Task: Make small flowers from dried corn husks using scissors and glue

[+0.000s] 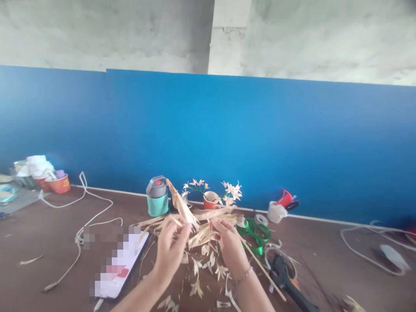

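Note:
My left hand (172, 247) is closed, thumb against fingers, on a dried corn husk (180, 204) that sticks up beyond the fingertips and tapers toward the upper left. Across a small gap, my right hand (229, 242), with a bracelet at the wrist, has its fingertips pinched together; what lies between them is too small to make out. Behind and between both hands spreads a pile of dry husks (203, 234). Several pale husk flowers (196, 287) lie on the table just below the hands.
Behind the husks stand a teal bottle (157, 200) and a paper cup (210, 199) with flower sprays. Green ribbon (258, 234), a tape roll (261, 219) and a black glue gun (287, 281) lie rightward. A phone (125, 264) and white cable (79, 236) are leftward. A blue partition (260, 138) borders the table.

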Available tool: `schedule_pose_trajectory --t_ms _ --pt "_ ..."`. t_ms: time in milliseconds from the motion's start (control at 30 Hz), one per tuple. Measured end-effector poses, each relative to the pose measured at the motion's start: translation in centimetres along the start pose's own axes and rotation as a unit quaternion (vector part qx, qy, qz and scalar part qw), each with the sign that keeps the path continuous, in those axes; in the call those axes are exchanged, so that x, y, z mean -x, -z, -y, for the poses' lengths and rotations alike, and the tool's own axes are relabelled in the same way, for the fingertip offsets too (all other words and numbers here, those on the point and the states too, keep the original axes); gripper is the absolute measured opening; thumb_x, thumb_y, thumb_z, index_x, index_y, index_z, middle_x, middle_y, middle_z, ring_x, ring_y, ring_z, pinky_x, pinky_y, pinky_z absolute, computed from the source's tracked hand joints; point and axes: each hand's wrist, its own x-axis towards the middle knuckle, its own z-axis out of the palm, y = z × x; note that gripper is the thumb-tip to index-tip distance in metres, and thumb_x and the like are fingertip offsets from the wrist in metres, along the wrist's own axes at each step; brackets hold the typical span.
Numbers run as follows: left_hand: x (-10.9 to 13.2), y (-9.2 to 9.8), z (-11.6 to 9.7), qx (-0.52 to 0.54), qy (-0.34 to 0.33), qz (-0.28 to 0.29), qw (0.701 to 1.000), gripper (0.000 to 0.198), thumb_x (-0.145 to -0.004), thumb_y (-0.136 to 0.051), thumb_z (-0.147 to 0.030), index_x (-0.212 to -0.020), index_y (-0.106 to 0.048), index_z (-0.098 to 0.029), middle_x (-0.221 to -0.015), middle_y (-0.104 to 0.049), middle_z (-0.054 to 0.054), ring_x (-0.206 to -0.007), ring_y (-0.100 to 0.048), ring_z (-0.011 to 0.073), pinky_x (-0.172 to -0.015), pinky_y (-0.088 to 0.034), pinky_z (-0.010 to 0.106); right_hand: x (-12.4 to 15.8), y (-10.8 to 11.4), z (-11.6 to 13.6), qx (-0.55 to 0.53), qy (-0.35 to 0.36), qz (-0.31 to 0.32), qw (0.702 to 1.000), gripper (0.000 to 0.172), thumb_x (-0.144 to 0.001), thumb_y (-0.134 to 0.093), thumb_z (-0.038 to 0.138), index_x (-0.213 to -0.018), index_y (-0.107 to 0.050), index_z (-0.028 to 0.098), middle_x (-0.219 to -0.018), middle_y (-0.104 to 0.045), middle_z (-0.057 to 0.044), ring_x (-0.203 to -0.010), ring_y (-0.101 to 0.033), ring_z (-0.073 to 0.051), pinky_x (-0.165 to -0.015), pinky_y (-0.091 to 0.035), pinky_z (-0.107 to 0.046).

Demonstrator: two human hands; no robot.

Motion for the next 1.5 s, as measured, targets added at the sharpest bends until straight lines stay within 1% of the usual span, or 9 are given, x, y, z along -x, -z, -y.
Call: schedule_pose_trajectory --t_ms 100,200,367,433,733,867,1067,1267,1500 --pt "-1.5 -0.3 1.6 0.021 0.239 -0.058 0.969 0.045 -0.066 -0.059 -0.06 -0.049 -0.054 -0.019 -0.054 -0.054 0.003 -0.057 -0.05 0.019 -0.057 -0.036 0.03 0.0 0.1 0.4 -0.075 -0.02 0.012 0.997 0.028 -0.062 -0.072 0.04 -0.064 -0.058 0.016 -0.062 -0.056 0.0 -0.054 -0.048 -0.011 -0.053 -0.038 -0.023" --pt "-1.9 -0.6 2.1 0.076 0.317 -0.059 0.944 0.046 -0.058 -0.066 -0.061 -0.065 -0.065 -0.015 -0.07 -0.064 0.007 -0.067 -0.054 0.021 -0.059 -0.037 0.029 0.4 -0.4 0.6 -0.055 -0.008 0.008 0.998 0.03 -0.06 -0.073 0.042 -0.061 -0.058 0.016 -0.06 -0.056 0.0 -0.054 -0.048 -0.012 -0.054 -0.039 -0.023" --pt "-0.7 -1.2 0.0 0.139 0.257 0.127 0.948 0.034 -0.065 -0.066 -0.05 -0.073 -0.066 -0.017 -0.073 -0.065 0.003 -0.074 -0.056 0.0192 -0.068 -0.038 0.027 1.0 -1.4 0.5 -0.03 0.027 0.032 0.999 0.026 -0.062 -0.071 0.039 -0.063 -0.06 0.016 -0.062 -0.058 0.0 -0.059 -0.051 -0.013 -0.06 -0.041 -0.024" --pt "-0.4 -1.3 -0.6 0.126 0.259 0.158 0.944 0.032 -0.061 -0.071 -0.046 -0.072 -0.066 -0.016 -0.069 -0.064 0.002 -0.069 -0.055 0.0177 -0.064 -0.038 0.026 1.2 -1.7 0.5 -0.02 0.033 0.039 0.998 0.026 -0.062 -0.071 0.039 -0.066 -0.061 0.015 -0.063 -0.059 -0.001 -0.06 -0.052 -0.014 -0.059 -0.042 -0.025" --pt "-0.3 -1.2 -0.4 0.115 0.238 0.178 0.948 0.031 -0.063 -0.068 -0.046 -0.061 -0.063 -0.016 -0.058 -0.056 0.0 -0.058 -0.048 0.0145 -0.057 -0.033 0.024 1.3 -1.4 0.9 0.049 0.03 0.116 0.992 0.033 -0.068 -0.068 0.041 -0.086 -0.068 0.014 -0.079 -0.068 -0.006 -0.075 -0.06 -0.02 -0.067 -0.047 -0.027" --pt "-0.3 -1.2 -1.2 0.131 0.253 0.187 0.94 0.032 -0.065 -0.067 -0.048 -0.06 -0.063 -0.017 -0.057 -0.056 0.0 -0.057 -0.048 0.0146 -0.056 -0.036 0.025 1.1 -1.0 1.0 0.07 0.031 0.138 0.988 0.023 -0.067 -0.068 0.038 -0.066 -0.068 0.015 -0.067 -0.065 -0.004 -0.067 -0.058 -0.017 -0.065 -0.045 -0.027" --pt "-0.2 -1.2 -1.6 0.17 0.306 0.197 0.916 0.03 -0.056 -0.076 -0.043 -0.061 -0.063 -0.017 -0.057 -0.06 0.0 -0.056 -0.053 0.0145 -0.058 -0.043 0.026 1.1 -1.0 1.2 0.03 0.036 0.093 0.995 0.022 -0.066 -0.069 0.037 -0.063 -0.064 0.015 -0.062 -0.062 -0.001 -0.06 -0.054 -0.014 -0.06 -0.042 -0.025" --pt "-0.1 -1.3 -0.9 0.175 0.291 0.202 0.919 0.032 -0.057 -0.075 -0.045 -0.059 -0.065 -0.015 -0.059 -0.065 0.004 -0.057 -0.057 0.0165 -0.06 -0.045 0.029 1.2 -0.8 1.2 0.06 0.006 0.131 0.99 0.025 -0.067 -0.067 0.037 -0.075 -0.067 0.014 -0.066 -0.064 -0.004 -0.062 -0.057 -0.016 -0.059 -0.045 -0.026" --pt "-0.1 -1.3 -0.6 0.164 0.259 0.24 0.921 0.04 -0.066 -0.067 -0.051 -0.065 -0.066 -0.012 -0.061 -0.063 0.005 -0.059 -0.054 0.0149 -0.059 -0.041 0.026 1.1 -0.9 0.9 0.06 0.034 0.168 0.983 0.025 -0.069 -0.067 0.037 -0.059 -0.06 0.015 -0.053 -0.056 0.002 -0.047 -0.051 -0.01 -0.048 -0.04 -0.022"
